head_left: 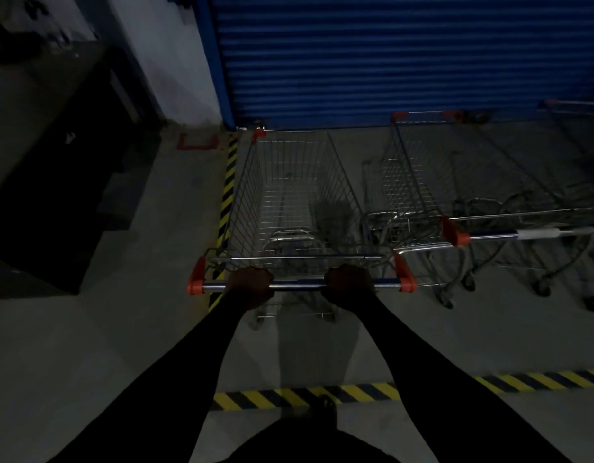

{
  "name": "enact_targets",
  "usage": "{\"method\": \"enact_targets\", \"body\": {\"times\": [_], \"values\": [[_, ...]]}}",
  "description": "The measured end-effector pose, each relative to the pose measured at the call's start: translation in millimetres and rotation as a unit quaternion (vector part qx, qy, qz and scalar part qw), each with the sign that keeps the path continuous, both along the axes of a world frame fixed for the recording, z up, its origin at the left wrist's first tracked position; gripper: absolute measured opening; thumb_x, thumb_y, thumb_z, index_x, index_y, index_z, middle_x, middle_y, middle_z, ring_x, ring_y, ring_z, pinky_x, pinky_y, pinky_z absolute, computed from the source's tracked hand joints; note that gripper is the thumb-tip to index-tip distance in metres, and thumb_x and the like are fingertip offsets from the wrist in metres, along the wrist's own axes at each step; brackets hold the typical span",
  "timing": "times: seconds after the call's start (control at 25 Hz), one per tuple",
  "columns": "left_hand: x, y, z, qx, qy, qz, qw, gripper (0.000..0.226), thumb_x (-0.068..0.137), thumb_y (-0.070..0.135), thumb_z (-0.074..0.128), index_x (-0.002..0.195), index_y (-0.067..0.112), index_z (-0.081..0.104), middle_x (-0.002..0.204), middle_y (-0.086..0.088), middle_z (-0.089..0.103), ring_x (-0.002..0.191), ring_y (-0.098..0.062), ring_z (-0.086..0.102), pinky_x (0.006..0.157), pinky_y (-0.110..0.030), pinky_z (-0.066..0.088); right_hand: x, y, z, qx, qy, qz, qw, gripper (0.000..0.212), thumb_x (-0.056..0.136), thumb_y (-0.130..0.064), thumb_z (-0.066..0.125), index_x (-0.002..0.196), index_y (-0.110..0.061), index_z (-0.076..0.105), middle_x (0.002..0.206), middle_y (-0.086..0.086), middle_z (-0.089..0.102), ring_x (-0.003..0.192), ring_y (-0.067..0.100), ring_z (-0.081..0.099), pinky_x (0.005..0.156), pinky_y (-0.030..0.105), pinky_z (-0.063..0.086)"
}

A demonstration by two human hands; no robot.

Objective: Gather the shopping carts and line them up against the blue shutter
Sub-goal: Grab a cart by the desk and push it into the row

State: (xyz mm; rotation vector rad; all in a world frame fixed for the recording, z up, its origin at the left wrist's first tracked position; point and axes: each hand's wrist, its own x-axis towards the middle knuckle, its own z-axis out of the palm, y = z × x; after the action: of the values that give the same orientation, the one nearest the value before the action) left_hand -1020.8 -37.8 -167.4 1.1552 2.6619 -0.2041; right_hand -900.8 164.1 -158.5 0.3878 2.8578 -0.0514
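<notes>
A wire shopping cart with orange corner caps stands in front of me, its nose close to the blue shutter. My left hand and my right hand both grip its chrome handle bar, fingers curled round it. To its right a second cart stands facing the shutter, its handle reaching toward the right edge. Part of a third cart shows at the far right.
Yellow-black hazard tape runs along the cart's left side and across the floor near my feet. A white wall pillar flanks the shutter on the left. A dark low structure lies further left on the concrete floor.
</notes>
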Motion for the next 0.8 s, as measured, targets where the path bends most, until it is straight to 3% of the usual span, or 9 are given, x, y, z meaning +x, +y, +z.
{"method": "enact_targets", "body": {"times": [0.28,0.48,0.68,0.8], "values": [[15.0,-9.3,-2.7,0.018,0.031,-0.023,0.999,0.028,0.083,0.04,0.056,0.1,0.02,0.064,0.099,-0.004,0.068,0.095,-0.029,0.064,0.08,-0.035,0.047,14.7,-10.2,2.6,0.005,-0.004,-0.011,1.0,0.036,0.085,-0.048,0.052,0.106,-0.02,0.064,0.108,0.007,0.067,0.102,0.029,0.062,0.085,0.038,0.047],[20.7,-11.7,5.3,0.027,0.019,-0.024,0.999,0.019,0.068,0.032,0.07,0.077,0.015,0.069,0.071,-0.009,0.069,0.066,-0.033,0.067,0.061,-0.038,0.053,17.5,-11.9,1.4,0.005,-0.007,-0.008,1.0,0.038,0.086,-0.049,0.051,0.105,-0.019,0.064,0.107,0.009,0.066,0.101,0.03,0.062,0.086,0.04,0.048],[22.0,-8.9,7.5,0.043,0.026,-0.023,0.998,0.02,0.069,0.031,0.071,0.08,0.015,0.069,0.074,-0.009,0.07,0.07,-0.033,0.068,0.063,-0.036,0.051,15.6,-9.1,4.7,0.006,-0.013,-0.003,1.0,0.039,0.085,-0.05,0.052,0.108,-0.021,0.064,0.111,0.008,0.066,0.104,0.03,0.062,0.086,0.039,0.048],[23.9,-6.8,8.5,0.038,0.043,-0.034,0.998,0.025,0.076,0.033,0.067,0.092,0.014,0.068,0.087,-0.009,0.07,0.083,-0.033,0.067,0.07,-0.035,0.049,16.9,-8.1,3.8,0.011,-0.01,-0.003,1.0,0.039,0.084,-0.05,0.053,0.107,-0.022,0.064,0.11,0.007,0.066,0.104,0.028,0.062,0.086,0.038,0.048]]}}
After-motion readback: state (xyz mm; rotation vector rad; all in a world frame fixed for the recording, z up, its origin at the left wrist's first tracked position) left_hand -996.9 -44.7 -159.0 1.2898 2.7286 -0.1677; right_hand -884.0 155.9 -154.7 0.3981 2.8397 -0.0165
